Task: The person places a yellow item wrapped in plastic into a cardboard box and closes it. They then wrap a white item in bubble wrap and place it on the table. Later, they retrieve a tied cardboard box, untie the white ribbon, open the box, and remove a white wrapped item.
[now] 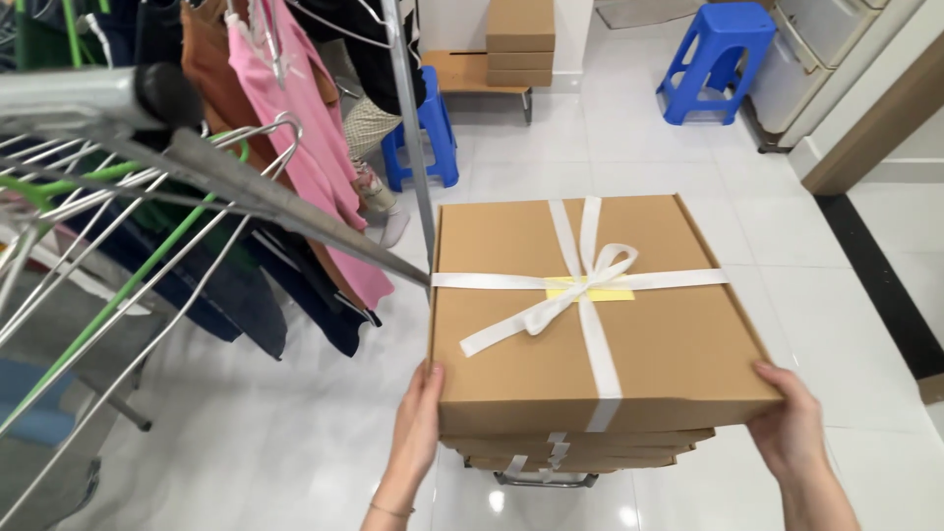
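Flat brown cardboard box (pixel 590 315), centre of frame, tied crosswise with a white ribbon (pixel 580 285) that ends in a loose bow over a strip of yellow tape (pixel 615 292). Box sits level on top of a stack of similar boxes (pixel 575 450), whose edges and ribbons show just beneath its near side; a bit of metal frame (pixel 544 480) peeks out under the stack.

Left hand (pixel 418 423) flat against the near left corner, fingers extended and pressed to the side wall. Right hand (pixel 787 423) on the near right corner, fingers curved around the edge. Both hands clasp the box from its sides, neither closed into a fist; whether the box is lifted clear of the stack or rests on it, cannot tell.

Step in hand, as I judge it: handling the top box at the stack, either seating or taking it. Any next move would call for even pressure from both sides and keeping the box level, so the bow stays undisturbed and the stack below does not shift.

Outward: white tiled floor (pixel 629 157). Left of frame, a metal clothes rack (pixel 246 187) with hangers, a pink garment (pixel 315 147) and dark clothes. Upper frame: two blue plastic stools (pixel 713 59), more cardboard boxes (pixel 519 39) on a low wooden bench.
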